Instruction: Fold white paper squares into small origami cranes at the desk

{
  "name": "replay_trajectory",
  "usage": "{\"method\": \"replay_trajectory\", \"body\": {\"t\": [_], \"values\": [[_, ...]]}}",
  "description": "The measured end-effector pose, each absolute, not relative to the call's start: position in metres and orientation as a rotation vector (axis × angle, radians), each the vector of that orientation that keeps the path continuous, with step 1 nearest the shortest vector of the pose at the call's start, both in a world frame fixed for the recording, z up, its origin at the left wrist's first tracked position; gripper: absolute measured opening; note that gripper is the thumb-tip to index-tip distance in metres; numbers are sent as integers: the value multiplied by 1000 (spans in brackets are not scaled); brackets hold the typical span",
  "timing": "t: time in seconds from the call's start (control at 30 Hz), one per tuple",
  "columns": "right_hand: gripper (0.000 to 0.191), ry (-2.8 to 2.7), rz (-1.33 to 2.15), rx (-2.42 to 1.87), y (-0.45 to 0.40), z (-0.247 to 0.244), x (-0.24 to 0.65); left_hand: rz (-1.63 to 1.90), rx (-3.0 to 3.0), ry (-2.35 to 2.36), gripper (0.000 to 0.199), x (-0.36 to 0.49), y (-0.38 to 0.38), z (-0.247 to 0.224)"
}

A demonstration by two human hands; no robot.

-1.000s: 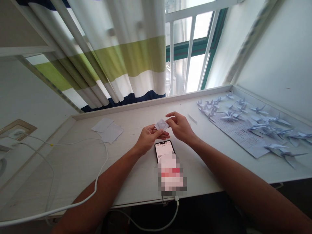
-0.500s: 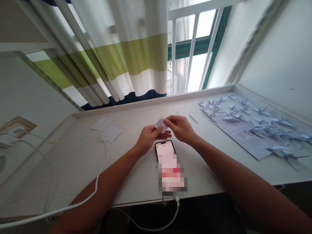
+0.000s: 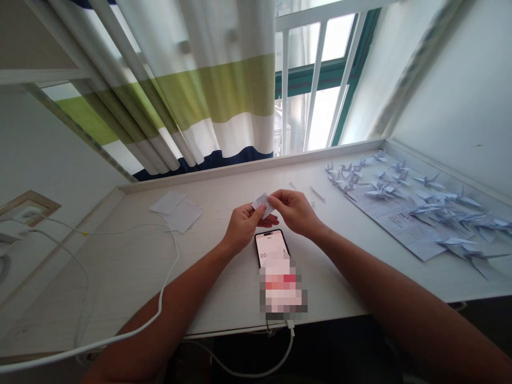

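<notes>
A small folded piece of white paper [image 3: 261,201] is held between both hands above the desk, just beyond the phone. My left hand [image 3: 243,226] grips its left side, the thumb on top and the other fingers beneath. On the right side, my right hand [image 3: 294,212] pinches the paper's edge between thumb and fingertips. Fingers cover part of the paper, so its exact folds cannot be made out. Below the hands a phone [image 3: 266,245] lies face up with a lit screen, partly blurred out.
Many folded paper cranes [image 3: 382,189] stand at the right, several on a printed sheet [image 3: 394,226]. Flat paper squares [image 3: 186,216] lie at the left. Thin paper strips [image 3: 318,194] rest behind my right hand. A white cable [image 3: 170,266] crosses over my left forearm.
Both hands stay in nearly the same place with the paper between them. The left thumb and fingers have shifted slightly on the paper.
</notes>
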State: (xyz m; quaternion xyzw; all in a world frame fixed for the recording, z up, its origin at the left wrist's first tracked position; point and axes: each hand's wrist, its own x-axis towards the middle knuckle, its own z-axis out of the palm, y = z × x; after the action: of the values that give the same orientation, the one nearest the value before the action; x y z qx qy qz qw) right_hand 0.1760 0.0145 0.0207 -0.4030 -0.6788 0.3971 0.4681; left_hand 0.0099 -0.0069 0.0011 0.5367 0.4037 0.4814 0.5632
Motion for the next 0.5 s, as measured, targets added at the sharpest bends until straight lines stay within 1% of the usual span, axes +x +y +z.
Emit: {"method": "replay_trajectory", "body": {"t": [0.3, 0.5], "values": [[16, -1665, 1031, -991, 18, 23, 180, 1074, 1333, 949, 51, 8, -7, 2], [22, -1674, 1013, -1010, 17, 24, 180, 1054, 1305, 976, 51, 8, -8, 3]]}}
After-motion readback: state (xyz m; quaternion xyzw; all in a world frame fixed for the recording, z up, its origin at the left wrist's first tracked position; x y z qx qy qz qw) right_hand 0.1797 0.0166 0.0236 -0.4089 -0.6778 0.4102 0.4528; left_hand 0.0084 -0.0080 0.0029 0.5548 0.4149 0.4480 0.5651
